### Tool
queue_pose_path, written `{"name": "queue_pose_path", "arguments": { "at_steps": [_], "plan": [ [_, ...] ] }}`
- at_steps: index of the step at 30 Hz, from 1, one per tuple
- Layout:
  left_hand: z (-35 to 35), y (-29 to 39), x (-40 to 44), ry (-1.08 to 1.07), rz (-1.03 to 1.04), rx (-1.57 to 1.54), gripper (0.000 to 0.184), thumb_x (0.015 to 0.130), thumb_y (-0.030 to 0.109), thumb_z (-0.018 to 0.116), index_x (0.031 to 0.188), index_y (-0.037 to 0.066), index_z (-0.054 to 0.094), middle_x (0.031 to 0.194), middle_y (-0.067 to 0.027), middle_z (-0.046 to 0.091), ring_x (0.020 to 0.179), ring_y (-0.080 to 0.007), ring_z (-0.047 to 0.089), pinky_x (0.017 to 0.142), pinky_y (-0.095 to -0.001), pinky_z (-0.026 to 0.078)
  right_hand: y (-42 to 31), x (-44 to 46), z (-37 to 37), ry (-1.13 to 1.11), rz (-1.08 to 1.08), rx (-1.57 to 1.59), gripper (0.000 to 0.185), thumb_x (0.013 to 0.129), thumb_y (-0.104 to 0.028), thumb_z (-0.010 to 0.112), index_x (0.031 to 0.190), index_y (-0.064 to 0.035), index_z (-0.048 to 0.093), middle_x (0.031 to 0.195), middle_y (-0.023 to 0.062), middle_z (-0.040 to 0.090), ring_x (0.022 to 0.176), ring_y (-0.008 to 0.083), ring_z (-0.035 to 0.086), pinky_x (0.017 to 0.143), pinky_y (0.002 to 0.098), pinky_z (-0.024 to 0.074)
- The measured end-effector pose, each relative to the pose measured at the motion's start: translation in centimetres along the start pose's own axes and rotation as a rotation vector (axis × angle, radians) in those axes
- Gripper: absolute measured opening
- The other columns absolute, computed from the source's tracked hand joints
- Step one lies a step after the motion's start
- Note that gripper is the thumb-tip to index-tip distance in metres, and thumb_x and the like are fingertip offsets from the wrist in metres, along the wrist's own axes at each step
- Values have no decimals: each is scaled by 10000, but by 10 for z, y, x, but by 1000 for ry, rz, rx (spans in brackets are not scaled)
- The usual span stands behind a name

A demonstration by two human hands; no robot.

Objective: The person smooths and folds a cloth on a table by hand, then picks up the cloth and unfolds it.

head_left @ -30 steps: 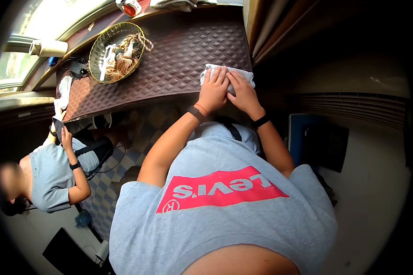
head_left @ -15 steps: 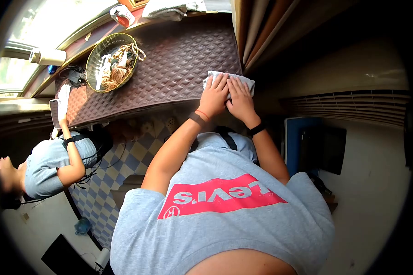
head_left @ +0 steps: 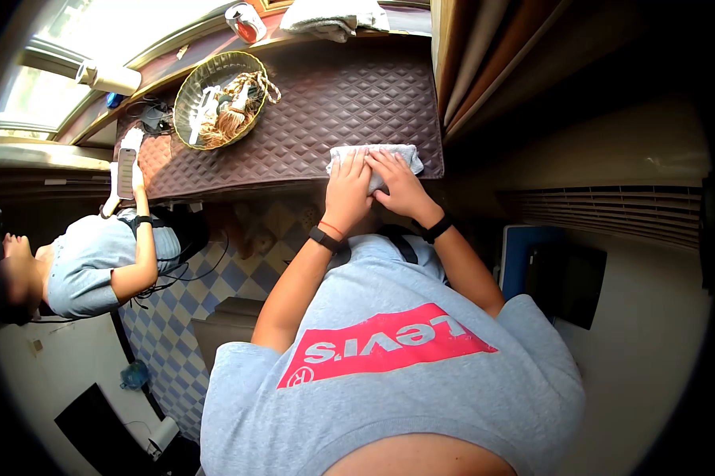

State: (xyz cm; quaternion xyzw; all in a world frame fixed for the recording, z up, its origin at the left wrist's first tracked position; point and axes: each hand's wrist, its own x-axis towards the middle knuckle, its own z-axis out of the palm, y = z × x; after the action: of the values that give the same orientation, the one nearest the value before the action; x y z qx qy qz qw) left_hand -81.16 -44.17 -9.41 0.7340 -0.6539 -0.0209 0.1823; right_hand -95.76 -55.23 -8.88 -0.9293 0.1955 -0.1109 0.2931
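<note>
A folded pale grey cloth (head_left: 411,155) lies on the brown quilted table cover (head_left: 318,103), close to the near edge and toward the right corner. My left hand (head_left: 348,189) rests flat on the cloth's left part, fingers stretched out. Beside it, my right hand (head_left: 399,184) also lies flat on the cloth, its fingers extended and angled toward the left hand. The two hands are side by side near the thumbs. The cloth's middle is partly hidden beneath them.
A glass bowl (head_left: 181,119) holding tassels and cords stands on the left of the table. Behind it are a can (head_left: 246,22) and another cloth (head_left: 334,17) on the sill. At left, a person (head_left: 96,258) holds a phone (head_left: 126,173). Curtains (head_left: 484,63) hang at right.
Both my hands have slid left along the table with the cloth, away from the right corner. The other person's phone has turned so its screen shows. The view has shifted slightly.
</note>
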Motion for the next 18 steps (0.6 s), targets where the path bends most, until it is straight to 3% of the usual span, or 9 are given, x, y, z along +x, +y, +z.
{"name": "queue_pose_path", "arguments": {
  "at_steps": [4, 8, 12, 18],
  "plan": [
    [-5, 0, 3, -53, -16, -18, 791, 738, 191, 790, 1466, 42, 519, 1591, -182, 443, 1481, -362, 408, 1193, -554, 348, -8, -7, -17, 12, 22, -1, 710, 839, -175, 746, 1483, -2, 504, 1576, 241, 439, 1501, 393, 368, 1254, 470, 283],
    [-10, -1, 8, -105, -4, -16, 817, 753, 203, 792, 1504, 82, 497, 1587, -193, 447, 1469, -374, 424, 1189, -565, 349, 5, -26, -5, -29, 30, -141, 748, 822, -226, 750, 1470, 35, 482, 1587, 274, 400, 1519, 392, 340, 1249, 498, 284],
    [-6, -2, 7, -124, 3, -26, 851, 751, 205, 787, 1526, 67, 464, 1609, -193, 412, 1496, -379, 377, 1212, -583, 301, 0, -27, -4, -93, 66, -159, 890, 794, -285, 774, 1539, 31, 402, 1645, 273, 305, 1564, 388, 250, 1275, 486, 221],
    [6, 0, 0, -58, 1, -6, 865, 750, 207, 785, 1532, 57, 449, 1626, -187, 378, 1517, -363, 334, 1238, -580, 243, -4, -18, 2, -96, 89, -223, 919, 788, -284, 793, 1552, 25, 387, 1650, 266, 300, 1563, 392, 250, 1274, 502, 219]
  ]
}}
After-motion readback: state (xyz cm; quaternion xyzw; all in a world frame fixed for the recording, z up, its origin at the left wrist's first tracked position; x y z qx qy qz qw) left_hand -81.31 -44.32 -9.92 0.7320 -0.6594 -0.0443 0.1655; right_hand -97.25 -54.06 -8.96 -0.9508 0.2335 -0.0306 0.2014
